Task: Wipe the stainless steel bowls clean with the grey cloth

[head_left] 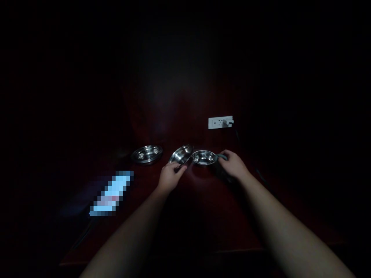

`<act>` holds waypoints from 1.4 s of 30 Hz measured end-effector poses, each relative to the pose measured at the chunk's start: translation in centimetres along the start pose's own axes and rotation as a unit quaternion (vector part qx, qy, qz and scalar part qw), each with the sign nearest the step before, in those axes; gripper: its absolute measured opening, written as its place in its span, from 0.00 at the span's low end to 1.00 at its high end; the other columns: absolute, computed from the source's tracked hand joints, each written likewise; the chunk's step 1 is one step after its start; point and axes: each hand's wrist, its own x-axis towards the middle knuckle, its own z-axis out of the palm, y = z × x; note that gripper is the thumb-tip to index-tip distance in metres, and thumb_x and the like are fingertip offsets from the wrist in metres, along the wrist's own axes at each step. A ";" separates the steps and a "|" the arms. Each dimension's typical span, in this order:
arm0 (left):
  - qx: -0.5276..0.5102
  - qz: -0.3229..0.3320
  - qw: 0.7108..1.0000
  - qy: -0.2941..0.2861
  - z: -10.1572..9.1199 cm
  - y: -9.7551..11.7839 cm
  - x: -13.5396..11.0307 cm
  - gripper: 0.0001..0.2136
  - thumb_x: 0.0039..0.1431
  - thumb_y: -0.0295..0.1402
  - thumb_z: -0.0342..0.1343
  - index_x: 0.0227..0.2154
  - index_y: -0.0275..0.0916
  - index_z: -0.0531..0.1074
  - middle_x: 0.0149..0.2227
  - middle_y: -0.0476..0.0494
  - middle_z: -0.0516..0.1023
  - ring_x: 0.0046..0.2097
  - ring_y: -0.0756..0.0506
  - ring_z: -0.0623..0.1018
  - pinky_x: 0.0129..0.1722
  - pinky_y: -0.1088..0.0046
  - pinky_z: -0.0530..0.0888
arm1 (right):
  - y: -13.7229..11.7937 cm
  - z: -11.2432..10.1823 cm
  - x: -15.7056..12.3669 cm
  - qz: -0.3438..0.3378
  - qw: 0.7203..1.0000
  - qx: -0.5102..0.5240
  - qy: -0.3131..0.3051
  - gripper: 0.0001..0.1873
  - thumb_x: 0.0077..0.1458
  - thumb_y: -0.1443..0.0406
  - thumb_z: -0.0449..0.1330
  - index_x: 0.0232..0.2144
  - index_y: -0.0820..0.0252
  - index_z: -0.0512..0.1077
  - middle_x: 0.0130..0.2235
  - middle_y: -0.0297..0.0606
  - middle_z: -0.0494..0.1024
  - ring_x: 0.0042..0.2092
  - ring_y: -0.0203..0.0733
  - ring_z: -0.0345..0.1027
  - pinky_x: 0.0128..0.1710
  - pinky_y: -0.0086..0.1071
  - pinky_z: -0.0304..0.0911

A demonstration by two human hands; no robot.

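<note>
The room is very dark and only the middle of a dark red table (199, 200) is lit. My left hand (169, 177) is closed on the near rim of a shiny steel bowl (181, 154) and holds it tilted up on edge. My right hand (233, 164) is closed on a grey cloth (222, 156) beside a second steel bowl (204, 157) that lies flat between my hands. The two bowls almost touch. A third steel bowl (146, 154) rests flat further left, apart from both hands.
A white wall socket (220, 122) with a plug in it sits behind the bowls, and its dark cable (261, 175) runs down to the right. A glowing phone screen (111, 193) lies on the table at the left. Everything else is lost in darkness.
</note>
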 end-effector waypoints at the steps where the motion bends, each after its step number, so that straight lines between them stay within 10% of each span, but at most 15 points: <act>1: 0.004 -0.003 1.000 -0.004 0.0 -0.2 0.0 0.12 0.54 0.41 0.55 0.28 0.37 0.77 0.33 0.43 0.80 0.37 0.45 0.76 0.40 0.69 0.71 | 0.3 -0.2 0.1 -0.001 0.999 -0.031 -0.013 0.08 0.45 0.64 0.57 0.30 0.59 0.73 0.27 0.35 0.75 0.29 0.39 0.67 0.29 0.30 0.58; 7: 0.052 -0.020 0.998 0.008 -0.1 -1.0 0.2 0.10 0.52 0.40 0.58 0.30 0.39 0.78 0.35 0.44 0.81 0.41 0.43 0.77 0.44 0.65 0.71 | 1.8 1.2 -0.3 -0.013 0.983 -0.157 -0.094 0.26 0.46 0.66 0.60 0.51 0.53 0.70 0.40 0.40 0.79 0.39 0.44 0.72 0.39 0.31 0.61; 25: 0.145 0.004 0.989 0.004 1.2 -1.3 0.1 0.08 0.55 0.32 0.53 0.36 0.37 0.75 0.40 0.40 0.78 0.47 0.40 0.72 0.49 0.60 0.69 | 2.5 2.0 0.4 -0.046 0.978 -0.204 0.005 0.11 0.55 0.66 0.53 0.40 0.56 0.72 0.39 0.42 0.78 0.39 0.45 0.71 0.38 0.32 0.60; 42: 0.092 0.167 0.978 -0.084 9.3 2.5 3.9 0.08 0.58 0.29 0.51 0.39 0.40 0.72 0.42 0.44 0.74 0.47 0.45 0.71 0.50 0.68 0.69 | 1.8 1.4 0.5 -0.072 0.980 -0.178 0.056 0.13 0.55 0.67 0.52 0.43 0.56 0.71 0.44 0.40 0.76 0.44 0.42 0.69 0.43 0.30 0.60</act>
